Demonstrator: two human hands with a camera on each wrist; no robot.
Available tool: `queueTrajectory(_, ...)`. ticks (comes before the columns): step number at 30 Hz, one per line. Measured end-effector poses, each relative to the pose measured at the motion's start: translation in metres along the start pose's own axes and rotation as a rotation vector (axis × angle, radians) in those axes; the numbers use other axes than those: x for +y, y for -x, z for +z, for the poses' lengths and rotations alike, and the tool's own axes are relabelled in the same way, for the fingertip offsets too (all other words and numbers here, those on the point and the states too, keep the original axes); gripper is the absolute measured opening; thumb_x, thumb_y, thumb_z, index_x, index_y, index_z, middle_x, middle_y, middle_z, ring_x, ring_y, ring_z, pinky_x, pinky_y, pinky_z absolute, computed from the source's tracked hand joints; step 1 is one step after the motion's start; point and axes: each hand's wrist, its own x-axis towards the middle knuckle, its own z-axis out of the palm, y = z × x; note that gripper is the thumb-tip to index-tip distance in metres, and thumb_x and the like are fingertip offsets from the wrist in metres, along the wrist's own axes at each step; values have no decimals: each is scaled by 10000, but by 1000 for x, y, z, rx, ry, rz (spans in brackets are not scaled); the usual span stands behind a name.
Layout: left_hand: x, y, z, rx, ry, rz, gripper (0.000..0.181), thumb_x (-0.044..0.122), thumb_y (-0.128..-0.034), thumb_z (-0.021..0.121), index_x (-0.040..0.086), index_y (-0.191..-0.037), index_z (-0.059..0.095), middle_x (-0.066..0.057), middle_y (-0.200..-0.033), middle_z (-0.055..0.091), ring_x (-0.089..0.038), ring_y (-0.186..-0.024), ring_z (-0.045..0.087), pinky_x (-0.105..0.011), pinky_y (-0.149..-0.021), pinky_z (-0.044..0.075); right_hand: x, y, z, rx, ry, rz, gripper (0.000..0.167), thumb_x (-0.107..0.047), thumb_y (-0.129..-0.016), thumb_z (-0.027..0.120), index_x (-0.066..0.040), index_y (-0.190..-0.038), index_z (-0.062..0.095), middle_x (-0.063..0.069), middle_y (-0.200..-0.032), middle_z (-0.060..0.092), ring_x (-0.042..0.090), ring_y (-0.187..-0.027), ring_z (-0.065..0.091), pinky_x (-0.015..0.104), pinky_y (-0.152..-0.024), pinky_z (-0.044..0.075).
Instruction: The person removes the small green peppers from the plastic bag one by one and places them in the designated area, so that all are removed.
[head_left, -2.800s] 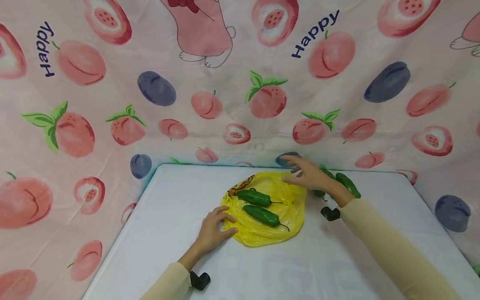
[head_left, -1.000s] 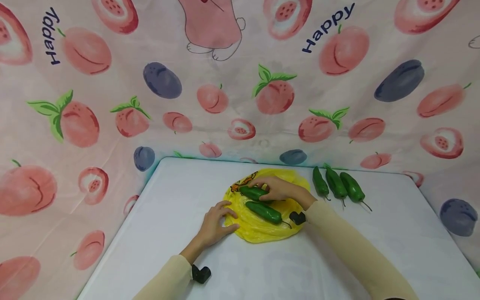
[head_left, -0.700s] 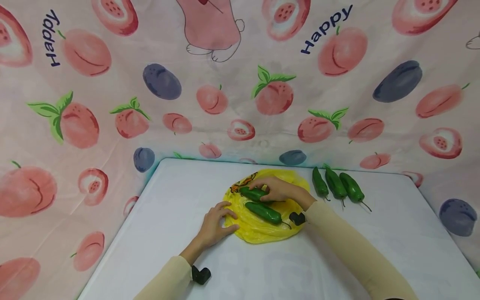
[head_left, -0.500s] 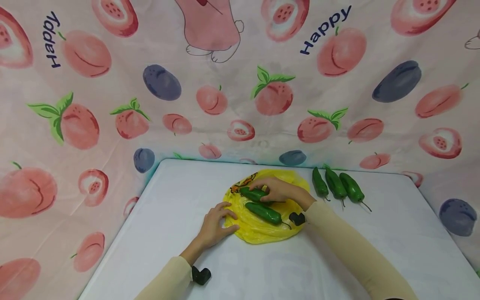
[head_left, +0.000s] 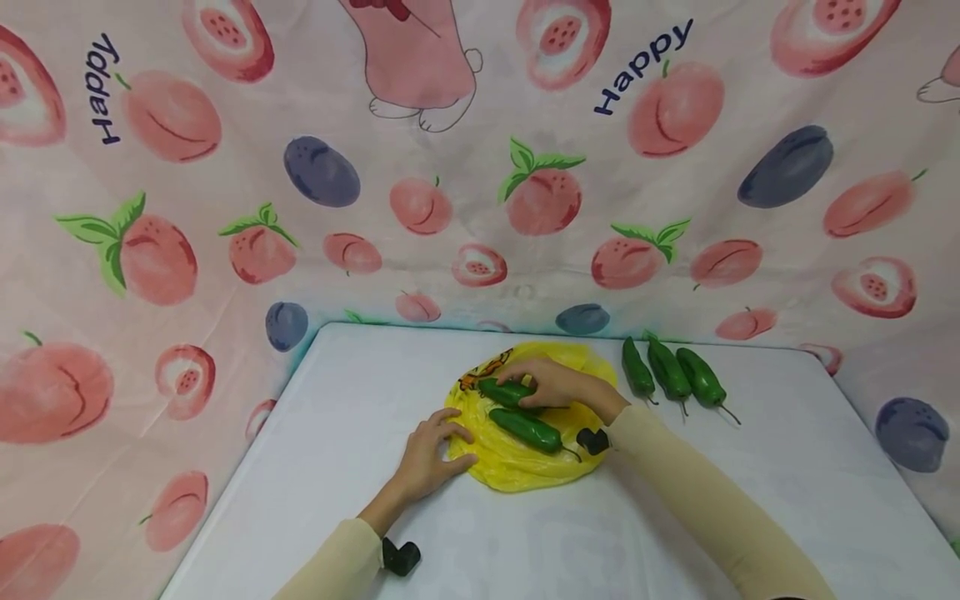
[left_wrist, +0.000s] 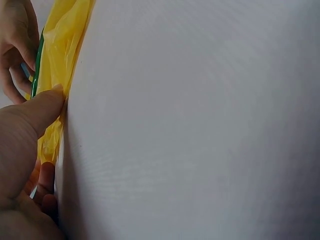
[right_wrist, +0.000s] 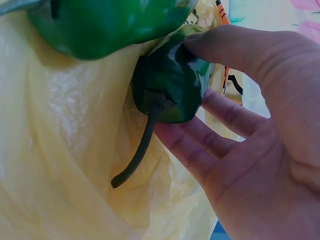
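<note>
Two green chili peppers lie on a flattened yellow plastic bag [head_left: 510,471]. My right hand [head_left: 551,383] reaches over the bag and grips the farther pepper [head_left: 502,392]. In the right wrist view the thumb presses on top of this pepper [right_wrist: 165,85], and the other fingers pass round its far side; its stem points away from the hand. The nearer pepper [head_left: 525,429] rests beside it, untouched. At the bag's left edge lies my left hand [head_left: 427,454], its fingers spread and relaxed. In the left wrist view its thumb rests on the yellow plastic [left_wrist: 60,50].
Three more green peppers [head_left: 670,367] lie side by side at the back right of the white table [head_left: 337,392]. A fruit-print cloth [head_left: 442,150] hangs behind and beside the table. Each wrist carries a small black piece [head_left: 401,557].
From above the bag's far right edge, my right hand has come left and down onto the farther pepper and taken hold of it. The left hand has stayed at the bag's edge.
</note>
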Motion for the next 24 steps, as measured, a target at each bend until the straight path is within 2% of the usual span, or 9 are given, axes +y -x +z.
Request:
queueTrajectory(14,-3,1,1,-2,5,16,184,265,-882,833,200,-1016,725,-135,-1456,540,-413,-1321,488,-688,-1084,294,-6,1,-2,17,62,20,460,-54,-940,733,-156,-1378,636,64,-1424,589,230,-1208,578,384,-950,544)
queueTrajectory(24,-2,1,1,6,0,17,187,273,-879,836,212,-1010,717,-121,-1458,540,-388,-1283,508,-671,-1064,314,-16,17,-13,71,101,-2,464,-67,-928,744,-147,-1371,635,78,-1395,600,245,-1192,588,402,-954,549)
